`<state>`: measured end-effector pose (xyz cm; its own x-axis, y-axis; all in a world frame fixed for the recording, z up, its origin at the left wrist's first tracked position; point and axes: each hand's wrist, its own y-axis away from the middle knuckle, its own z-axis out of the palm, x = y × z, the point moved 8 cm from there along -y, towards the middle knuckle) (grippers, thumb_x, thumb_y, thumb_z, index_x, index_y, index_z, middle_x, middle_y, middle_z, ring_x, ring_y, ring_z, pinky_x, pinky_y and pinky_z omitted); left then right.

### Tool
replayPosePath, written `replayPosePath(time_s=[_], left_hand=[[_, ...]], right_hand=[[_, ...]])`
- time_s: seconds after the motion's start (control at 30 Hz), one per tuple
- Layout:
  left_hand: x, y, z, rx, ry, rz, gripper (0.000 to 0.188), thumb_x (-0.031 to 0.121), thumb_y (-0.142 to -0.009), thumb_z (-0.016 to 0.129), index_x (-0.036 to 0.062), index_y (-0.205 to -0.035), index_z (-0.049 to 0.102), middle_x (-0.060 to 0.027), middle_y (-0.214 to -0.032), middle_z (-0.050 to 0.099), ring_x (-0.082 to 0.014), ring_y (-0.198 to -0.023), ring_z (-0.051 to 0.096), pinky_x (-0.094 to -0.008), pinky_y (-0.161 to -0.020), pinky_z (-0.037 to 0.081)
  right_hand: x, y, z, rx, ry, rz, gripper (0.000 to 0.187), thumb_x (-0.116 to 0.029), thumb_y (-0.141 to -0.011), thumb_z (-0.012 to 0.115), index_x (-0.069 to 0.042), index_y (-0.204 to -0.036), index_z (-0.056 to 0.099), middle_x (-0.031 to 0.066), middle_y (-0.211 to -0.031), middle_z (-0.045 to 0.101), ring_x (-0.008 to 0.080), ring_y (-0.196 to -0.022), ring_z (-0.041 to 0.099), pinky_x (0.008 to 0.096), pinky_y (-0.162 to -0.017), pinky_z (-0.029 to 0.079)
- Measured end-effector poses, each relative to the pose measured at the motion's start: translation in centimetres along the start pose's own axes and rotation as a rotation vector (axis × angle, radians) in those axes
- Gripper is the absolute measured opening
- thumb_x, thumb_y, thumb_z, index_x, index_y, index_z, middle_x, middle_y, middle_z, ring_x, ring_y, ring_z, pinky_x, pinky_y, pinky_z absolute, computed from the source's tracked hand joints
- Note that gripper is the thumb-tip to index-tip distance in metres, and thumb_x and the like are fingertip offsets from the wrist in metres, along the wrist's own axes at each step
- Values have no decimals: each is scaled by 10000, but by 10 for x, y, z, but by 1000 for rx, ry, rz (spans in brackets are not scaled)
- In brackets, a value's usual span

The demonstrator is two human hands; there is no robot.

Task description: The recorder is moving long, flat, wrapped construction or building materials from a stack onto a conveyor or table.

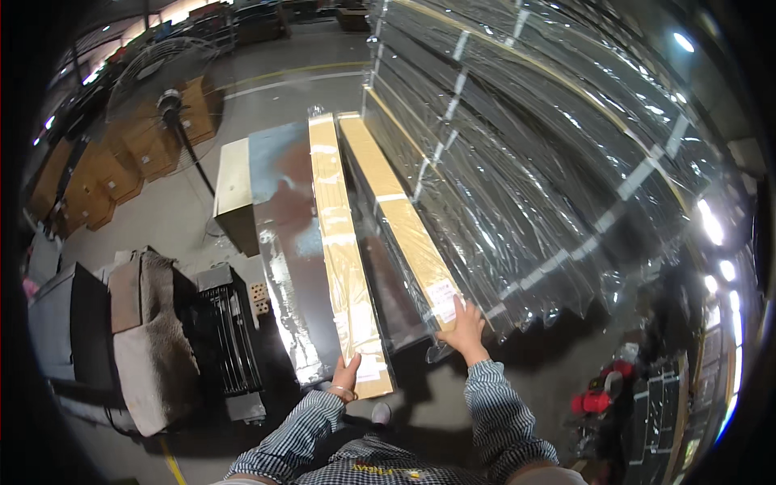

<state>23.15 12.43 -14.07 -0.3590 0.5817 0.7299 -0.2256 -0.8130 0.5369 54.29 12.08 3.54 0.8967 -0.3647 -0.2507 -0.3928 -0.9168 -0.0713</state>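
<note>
Two long, narrow cardboard-faced packages in clear plastic film lie lengthwise ahead of me, each with a white label near its close end. My left hand [346,377] grips the left edge of the left package [333,218] near that end, thumb on top and the other fingers partly hidden. Across the near end of the right package [404,234] lies my right hand [464,330], thumb to one side and fingers to the other beside its label. The packages stay apart, with a dark gap between them. Beneath them is a dark, stained, glossy work surface [284,267].
A tall stack of film-wrapped dark panels [533,162] rises close on the right. At left stand a pedestal fan [170,105], cardboard boxes [121,166], a cloth-draped object [153,347] and a black slatted unit [230,339]. A red object [592,402] lies low on the right.
</note>
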Motion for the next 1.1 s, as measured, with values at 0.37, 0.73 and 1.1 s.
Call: replayPosePath(time_s=[0.37, 0.73, 1.1], left_hand=[[-80, 65, -47, -251, -55, -636, 741, 478, -868, 679, 108, -1427, 366, -88, -1379, 457, -231, -1242, 442, -403, -1023, 386], [-49, 51, 22, -460, -549, -334, 1183, 577, -636, 829, -51, -1441, 231, -235, -1233, 469, -255, -1020, 529, -355, -776, 450], [-36, 121, -66, 89, 25, -483, 1127, 441, -700, 837, 125, -1463, 70, -120, -1379, 428, -237, -1264, 420, -432, -919, 430]], right_hand=[[-92, 166, 53, -61, -68, -438, 569, -207, -686, 754, -54, -1204, 577, 187, -1131, 477, 351, -1111, 436, 509, -979, 288], [-50, 72, 115, -117, -118, -174, 975, -299, -575, 798, 84, -1337, 324, 254, -1123, 502, 428, -1067, 490, 486, -933, 397], [-63, 185, 72, -492, -240, -533, 942, -336, -657, 731, 54, -1412, 324, 336, -1301, 450, 478, -1211, 429, 490, -1041, 354]])
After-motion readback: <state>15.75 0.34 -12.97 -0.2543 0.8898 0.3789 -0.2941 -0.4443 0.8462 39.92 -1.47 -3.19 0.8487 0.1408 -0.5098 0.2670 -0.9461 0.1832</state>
